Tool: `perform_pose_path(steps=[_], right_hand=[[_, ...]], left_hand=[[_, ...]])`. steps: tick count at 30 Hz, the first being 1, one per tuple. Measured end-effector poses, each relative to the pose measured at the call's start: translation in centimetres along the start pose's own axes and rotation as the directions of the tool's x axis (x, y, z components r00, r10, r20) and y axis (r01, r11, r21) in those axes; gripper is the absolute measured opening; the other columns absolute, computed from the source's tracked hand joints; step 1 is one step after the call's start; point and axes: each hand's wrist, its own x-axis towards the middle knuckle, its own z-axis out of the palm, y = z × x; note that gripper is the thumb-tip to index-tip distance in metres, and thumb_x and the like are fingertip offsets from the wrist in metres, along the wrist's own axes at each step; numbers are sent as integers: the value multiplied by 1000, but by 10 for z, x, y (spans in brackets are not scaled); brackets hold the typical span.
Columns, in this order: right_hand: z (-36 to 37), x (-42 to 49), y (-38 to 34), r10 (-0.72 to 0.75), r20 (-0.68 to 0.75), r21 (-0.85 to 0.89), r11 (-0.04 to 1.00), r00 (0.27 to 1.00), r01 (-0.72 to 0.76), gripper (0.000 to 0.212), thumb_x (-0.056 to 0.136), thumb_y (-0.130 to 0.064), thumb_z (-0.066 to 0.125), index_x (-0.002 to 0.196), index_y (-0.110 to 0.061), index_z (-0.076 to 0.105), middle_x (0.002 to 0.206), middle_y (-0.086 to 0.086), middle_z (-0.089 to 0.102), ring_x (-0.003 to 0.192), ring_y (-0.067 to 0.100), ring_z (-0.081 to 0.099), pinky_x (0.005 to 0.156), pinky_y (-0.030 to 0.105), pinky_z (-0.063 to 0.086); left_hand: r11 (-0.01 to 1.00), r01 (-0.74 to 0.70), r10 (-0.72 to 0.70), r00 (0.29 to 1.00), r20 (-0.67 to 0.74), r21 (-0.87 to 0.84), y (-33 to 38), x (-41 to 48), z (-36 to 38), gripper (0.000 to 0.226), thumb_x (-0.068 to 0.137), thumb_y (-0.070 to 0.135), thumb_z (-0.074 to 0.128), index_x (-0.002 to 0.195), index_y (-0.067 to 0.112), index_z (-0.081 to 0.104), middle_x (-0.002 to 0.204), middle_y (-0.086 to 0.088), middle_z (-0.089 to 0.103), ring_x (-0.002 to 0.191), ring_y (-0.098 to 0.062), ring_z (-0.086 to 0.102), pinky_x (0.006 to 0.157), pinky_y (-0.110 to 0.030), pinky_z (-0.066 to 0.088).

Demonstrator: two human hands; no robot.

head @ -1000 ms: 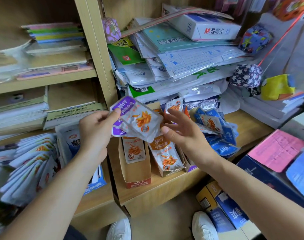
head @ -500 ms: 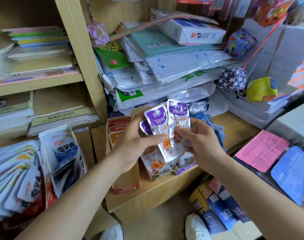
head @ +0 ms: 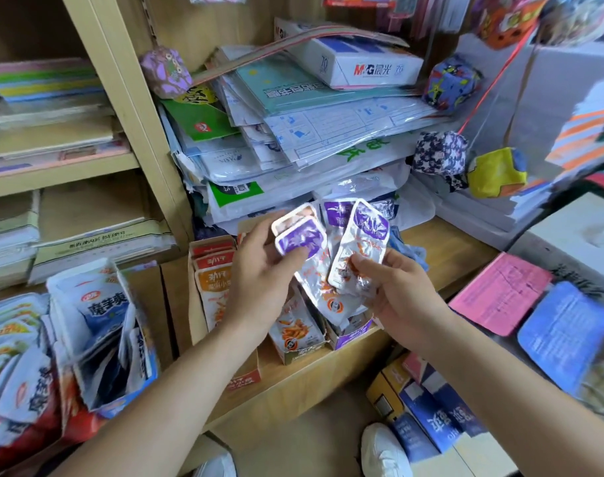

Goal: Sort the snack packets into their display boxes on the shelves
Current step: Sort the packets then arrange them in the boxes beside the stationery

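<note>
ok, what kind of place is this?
Probably a small stationery-and-snack shop: purple snack packets above cardboard display boxes on wooden shelves, stacked forms, and an M&G paper ream.

The right hand (head: 400,299) — empty before — now pinches one purple packet (head: 362,241).

Two bare forearms reach up from the bottom edge and nearly meet mid-frame. The left forearm (head: 162,383) rises from the lower left. The left grip (head: 259,280) shows its thumb side to the camera, with the thumb pressed across a small fan of purple-topped snack packets (head: 300,239) and the fingers curled behind them. The right forearm (head: 500,376) comes in from the lower right. The right grip (head: 400,297) pinches the lower end of a single purple-topped packet (head: 362,239) between thumb and fingertips. The two grips are near each other but apart.
</note>
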Motion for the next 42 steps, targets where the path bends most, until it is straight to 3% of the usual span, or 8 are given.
perform_pose_path(steps=[7, 13, 18, 23, 27, 33, 37, 42], right_hand=[[1, -8, 0, 21, 43, -70, 997, 999, -18, 35, 87, 4, 67, 121, 2, 58, 112, 17, 73, 95, 30, 74, 65, 34, 60], [-20, 0, -23, -314, -241, -261, 932, 918, 250, 30, 82, 7, 73, 109, -3, 64, 99, 7, 77, 90, 25, 76, 76, 46, 62], [-42, 8, -36, -519, -184, -595, 735, 835, 325, 30, 81, 2, 76, 107, -11, 69, 102, 2, 77, 93, 20, 75, 81, 51, 61], [-42, 9, -37, -556, -112, -718, 618, 824, 320, 28, 83, -2, 76, 107, -16, 71, 101, -5, 76, 90, 10, 74, 77, 43, 63], [-43, 7, -41, -591, -123, -731, 598, 797, 330, 27, 83, -1, 74, 105, -17, 70, 97, -10, 75, 86, 3, 72, 72, 31, 62], [-43, 9, -40, -565, -120, -688, 640, 817, 342, 26, 85, -3, 74, 109, -13, 70, 102, -5, 75, 89, 7, 73, 72, 31, 61], [-37, 11, -37, -557, -91, -683, 638, 826, 355, 26, 86, -3, 74, 109, -13, 70, 101, -7, 75, 88, 6, 73, 68, 27, 60], [-25, 19, -31, -554, -86, -674, 645, 828, 362, 26, 84, -3, 75, 108, -13, 71, 99, -6, 75, 86, 6, 73, 69, 27, 61]], left_hand=[[994, -34, 51, 986, -160, 108, 0, 1, 6, 28, 78, 18, 86, 101, 21, 70, 93, 7, 77, 88, -10, 74, 77, -33, 59], [972, -144, 182, 962, -205, 186, -5, 16, -5, 4, 93, 23, 72, 89, 25, 70, 85, -2, 73, 82, -26, 70, 74, -50, 55], [919, -258, 352, 878, -323, 299, -7, 37, -18, 11, 93, 23, 71, 100, 15, 66, 84, 11, 67, 73, -1, 62, 67, -27, 50], [825, -378, 510, 818, -266, 420, -9, 46, -9, 12, 93, 22, 71, 97, 13, 66, 85, 15, 66, 74, 1, 63, 67, -24, 51], [775, -408, 538, 827, -166, 482, -12, 47, -1, 9, 91, 28, 72, 95, 24, 65, 83, 11, 68, 77, -10, 68, 68, -41, 57], [762, -425, 601, 746, -288, 488, 11, 51, -40, 7, 90, 20, 72, 94, 19, 66, 82, 16, 64, 74, 4, 61, 65, -18, 48], [792, -337, 536, 784, -313, 509, 10, 51, -78, 8, 86, 20, 72, 92, 18, 66, 80, 15, 63, 71, 7, 59, 64, -13, 44], [732, -294, 310, 947, 84, 615, -6, 42, -93, 16, 87, 16, 77, 89, 29, 68, 85, 12, 73, 78, -4, 71, 66, -33, 58]])
